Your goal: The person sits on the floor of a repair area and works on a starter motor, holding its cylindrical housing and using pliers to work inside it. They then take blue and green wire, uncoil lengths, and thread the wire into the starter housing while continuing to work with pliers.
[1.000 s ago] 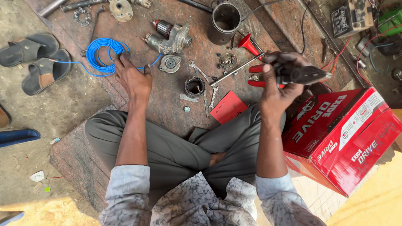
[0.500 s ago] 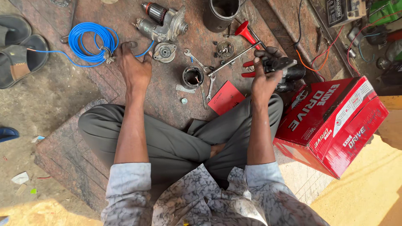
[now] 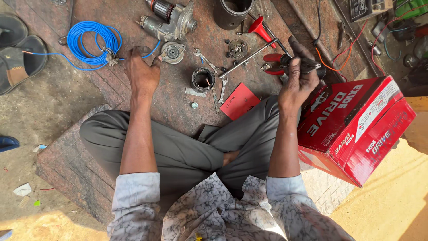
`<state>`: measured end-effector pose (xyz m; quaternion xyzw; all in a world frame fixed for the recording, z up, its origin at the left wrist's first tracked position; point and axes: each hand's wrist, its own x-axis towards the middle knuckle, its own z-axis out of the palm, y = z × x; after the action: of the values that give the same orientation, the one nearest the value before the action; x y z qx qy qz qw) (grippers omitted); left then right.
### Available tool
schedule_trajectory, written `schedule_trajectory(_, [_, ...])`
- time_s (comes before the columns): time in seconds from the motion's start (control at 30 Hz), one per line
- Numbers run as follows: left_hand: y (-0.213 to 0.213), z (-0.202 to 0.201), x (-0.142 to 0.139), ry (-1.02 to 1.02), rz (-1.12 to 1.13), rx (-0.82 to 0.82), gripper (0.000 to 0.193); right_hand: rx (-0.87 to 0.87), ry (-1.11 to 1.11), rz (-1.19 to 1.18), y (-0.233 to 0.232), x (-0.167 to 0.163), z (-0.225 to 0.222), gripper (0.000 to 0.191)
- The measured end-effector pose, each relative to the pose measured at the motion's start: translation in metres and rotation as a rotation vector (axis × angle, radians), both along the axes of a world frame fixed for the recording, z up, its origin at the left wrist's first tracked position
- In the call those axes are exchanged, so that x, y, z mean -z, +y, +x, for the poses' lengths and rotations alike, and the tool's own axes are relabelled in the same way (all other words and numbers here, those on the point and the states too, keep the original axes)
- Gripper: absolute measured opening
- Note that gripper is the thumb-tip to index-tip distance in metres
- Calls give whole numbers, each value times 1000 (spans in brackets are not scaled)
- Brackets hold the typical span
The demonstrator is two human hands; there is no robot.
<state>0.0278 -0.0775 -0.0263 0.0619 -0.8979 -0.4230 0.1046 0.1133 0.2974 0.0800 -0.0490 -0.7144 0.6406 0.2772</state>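
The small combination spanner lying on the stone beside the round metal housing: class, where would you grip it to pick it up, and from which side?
Grip the spanner at mid-shank, from straight above. It lies flat on the stone slab, shank bare and narrow, so fingers can pinch its two long edges. The round housing crowds its left side; the right is freer, with the red card near its lower end.

Reddish stone slabs (image 3: 133, 102) form the working floor in flat daylight. Left of the slabs lies bare grey ground (image 3: 49, 116); to their lower right, a yellow surface (image 3: 392, 205).

Head camera looks steeply down, close overhead.
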Motion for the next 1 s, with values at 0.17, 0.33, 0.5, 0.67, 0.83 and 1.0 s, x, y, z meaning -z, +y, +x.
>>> schedule_trajectory(0.17, [6, 3, -10, -34, -24, 13, 48, 36, -290, 307, -11, 32, -6, 31])
schedule_trajectory(0.33, [9, 10, -19, 32, 33, 60, 38, 17, -43, 16, -1, 48, 0, 30])
schedule_trajectory(0.5, [49, 20, -36, 24, 194, 442, 39, -106, -211, 73, -13, 54, -12, 27])
schedule_trajectory(0.67, [77, 59, -35, -2, -77, 647, 38, 4, -154, -293, -3, 49, -1, 35])
schedule_trajectory(0.83, [84, 48, -38, 194, -176, 793, 50, -175, -589, -1389, -25, 45, 24, 25])
schedule_trajectory(1.0, [83, 49, -31, 124, -143, 761, 36, -49, -756, -1370, -72, 45, 75, 22])
